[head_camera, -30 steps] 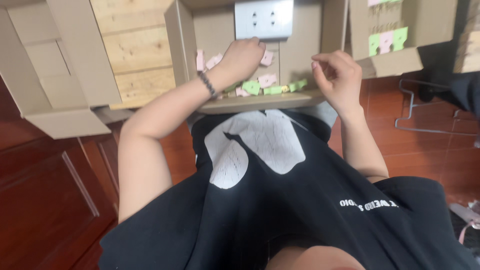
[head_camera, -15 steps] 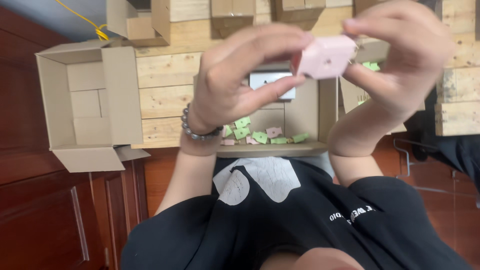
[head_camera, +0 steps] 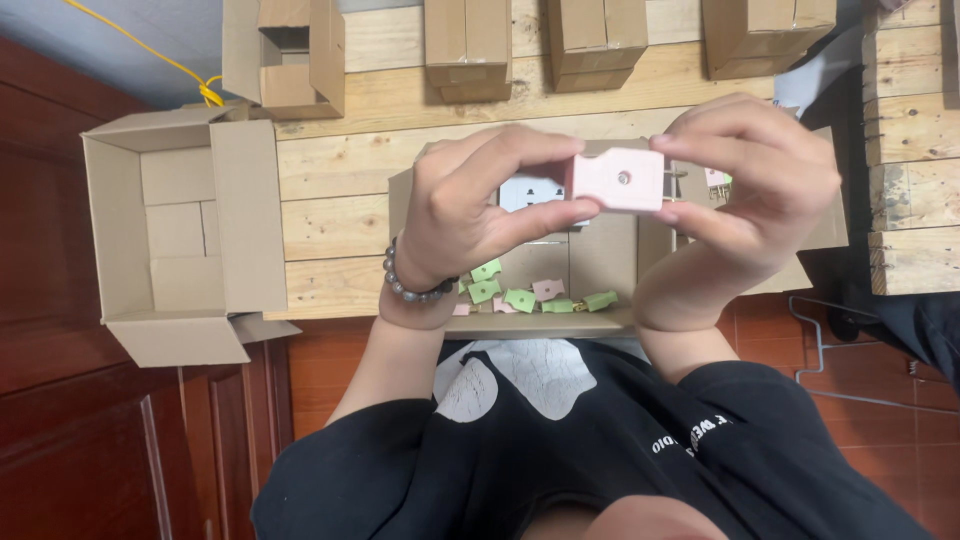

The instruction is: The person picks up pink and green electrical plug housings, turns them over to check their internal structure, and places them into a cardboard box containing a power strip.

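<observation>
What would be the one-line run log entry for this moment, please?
left hand: holds pink block | right hand: holds same block | below: open box with green and pink pieces

Left hand (head_camera: 470,205), right hand (head_camera: 765,185) raised, fingers pinching.

Light: even, soft daylight, fairly bright.
Shadows: faint, inside the open carton (head_camera: 180,235) at left.
Glare: none.
Focus: sharp centre; slight softness at bottom edge.

We find small plastic pieces (head_camera: 520,297) lying in the open box (head_camera: 600,262) on the pallet (head_camera: 340,180); an empty carton (head_camera: 180,235) sits left of that box.
</observation>
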